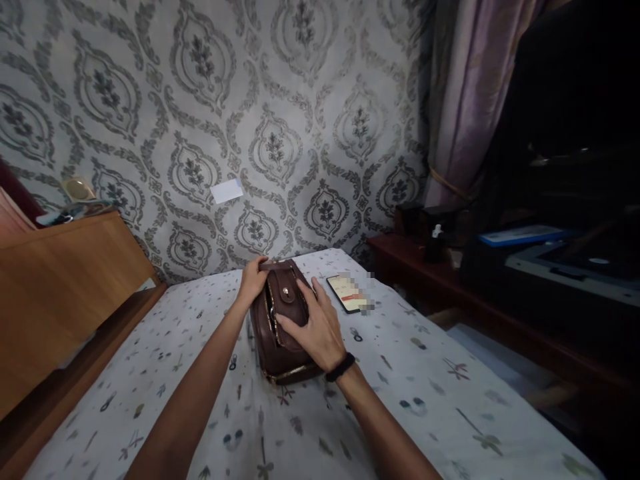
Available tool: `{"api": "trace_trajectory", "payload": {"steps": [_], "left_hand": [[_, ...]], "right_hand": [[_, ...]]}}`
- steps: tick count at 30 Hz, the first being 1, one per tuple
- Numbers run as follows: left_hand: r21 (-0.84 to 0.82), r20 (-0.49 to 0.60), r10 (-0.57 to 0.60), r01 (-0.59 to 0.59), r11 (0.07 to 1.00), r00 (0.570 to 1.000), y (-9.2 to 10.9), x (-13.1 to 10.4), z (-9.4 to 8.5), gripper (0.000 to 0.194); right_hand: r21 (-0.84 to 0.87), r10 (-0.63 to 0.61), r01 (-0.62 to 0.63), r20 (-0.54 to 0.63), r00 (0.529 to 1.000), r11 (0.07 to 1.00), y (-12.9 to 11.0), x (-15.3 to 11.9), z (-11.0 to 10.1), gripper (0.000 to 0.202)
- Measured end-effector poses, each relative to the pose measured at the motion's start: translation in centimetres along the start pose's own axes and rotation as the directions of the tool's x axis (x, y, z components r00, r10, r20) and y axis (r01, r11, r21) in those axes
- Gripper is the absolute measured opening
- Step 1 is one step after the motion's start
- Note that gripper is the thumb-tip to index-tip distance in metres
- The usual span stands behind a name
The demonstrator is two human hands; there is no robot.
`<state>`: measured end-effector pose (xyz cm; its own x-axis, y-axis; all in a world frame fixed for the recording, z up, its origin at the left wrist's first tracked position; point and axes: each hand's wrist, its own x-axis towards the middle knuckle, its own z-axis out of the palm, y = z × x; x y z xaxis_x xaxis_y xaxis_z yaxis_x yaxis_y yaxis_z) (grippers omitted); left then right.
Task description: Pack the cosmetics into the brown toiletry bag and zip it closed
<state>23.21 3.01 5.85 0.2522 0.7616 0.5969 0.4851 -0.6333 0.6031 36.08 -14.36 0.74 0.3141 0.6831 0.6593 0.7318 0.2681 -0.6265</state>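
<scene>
A dark brown leather bag (287,355) with gold zippers lies on the patterned white bedsheet. Its front flap carries a metal clasp, and a zipped pocket beside the flap gapes a little. At the bag's far left corner my left hand (253,279) is closed on the edge, its fingertips partly hidden. My right hand (320,327), a black band (341,367) at its wrist, rests on the bag's right side with thumb and fingers spread. The thumb tip touches near the open zipper. Just right of the bag lies a phone (344,294) with its screen lit, partly blurred out.
A wooden headboard or panel (65,287) borders the bed on the left. To the right stands a dark red table (400,257) holding a small dark bottle (436,245) and a blue-edged flat item (523,235). Patterned wallpaper (275,147) covers the wall behind the bed.
</scene>
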Motion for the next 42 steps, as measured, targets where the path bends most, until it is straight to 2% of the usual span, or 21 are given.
{"api": "trace_trajectory", "payload": {"steps": [4,8,16,24,32,36,39,42], "left_hand": [[0.035,-0.037,-0.008,0.009,0.999,0.999,-0.9,0.2,-0.9,0.030],[0.113,-0.038,-0.010,0.014,0.994,0.999,-0.9,0.4,-1.8,0.019],[0.256,-0.053,0.011,0.003,0.967,0.999,1.1,0.8,-2.0,0.020],[0.303,-0.020,0.054,-0.046,0.952,0.998,2.3,-0.9,-2.7,0.020],[0.306,0.056,0.117,-0.129,0.943,0.992,3.7,-2.9,-3.6,0.018],[0.309,0.105,0.128,-0.155,0.938,0.986,4.6,-3.1,-3.9,0.015],[0.288,0.148,0.122,-0.161,0.944,0.981,5.5,-2.7,-3.6,0.008],[0.228,0.222,0.130,-0.181,0.957,0.966,6.1,-2.3,-2.7,0.021]], "right_hand": [[0.004,-0.047,0.047,0.018,0.999,0.999,-0.3,0.1,-0.3,0.061],[0.015,-0.059,0.058,0.014,0.998,0.998,-0.4,0.2,-0.4,0.059],[0.044,-0.070,0.069,0.029,0.997,0.997,-0.1,0.3,-0.4,0.059],[0.058,-0.079,0.078,0.010,0.997,0.995,-0.1,0.4,-0.3,0.059],[0.106,-0.082,0.079,0.024,0.996,0.991,0.0,0.5,-0.5,0.056],[0.200,-0.061,0.058,0.011,0.998,0.978,0.4,0.8,-0.6,0.043],[0.311,-0.026,0.036,-0.037,0.999,0.950,1.2,1.0,-0.5,0.036],[0.424,0.057,-0.027,-0.059,0.997,0.905,2.0,1.2,-0.2,0.039]]}}
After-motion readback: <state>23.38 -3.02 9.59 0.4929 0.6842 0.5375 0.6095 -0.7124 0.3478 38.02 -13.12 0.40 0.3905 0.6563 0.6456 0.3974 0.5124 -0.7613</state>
